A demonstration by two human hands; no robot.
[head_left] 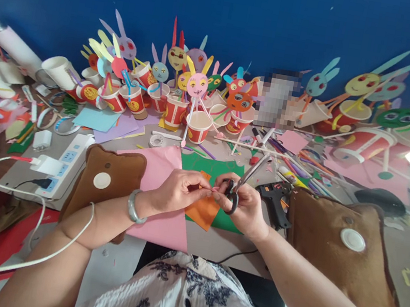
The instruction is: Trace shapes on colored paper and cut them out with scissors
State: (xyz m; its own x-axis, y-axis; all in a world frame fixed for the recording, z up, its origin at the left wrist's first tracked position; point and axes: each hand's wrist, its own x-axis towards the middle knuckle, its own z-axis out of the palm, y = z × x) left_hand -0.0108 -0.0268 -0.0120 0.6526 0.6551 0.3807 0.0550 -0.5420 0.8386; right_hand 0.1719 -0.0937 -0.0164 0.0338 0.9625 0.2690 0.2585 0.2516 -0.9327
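Note:
Over the table's front part, my left hand point(175, 190) pinches a tiny pinkish-red piece point(214, 189) between thumb and fingertips. My right hand point(247, 215) meets it there, its fingertips at the same piece. Black-handled scissors point(251, 170) hang on the fingers of my right hand, blades pointing up and away. What the piece is made of is too small to tell. Beneath the hands lie an orange paper point(202, 215), a green sheet point(191, 161) and a large pink sheet point(161, 225).
Paper cups point(198, 127) with rabbit faces point(197, 85) line the blue wall. A black glue gun point(276, 203) lies right of my hands. Brown cushion-like pouches point(113, 172) flank the work area. At left are a power strip point(73, 155) and a white cable point(40, 223) crossing my left arm.

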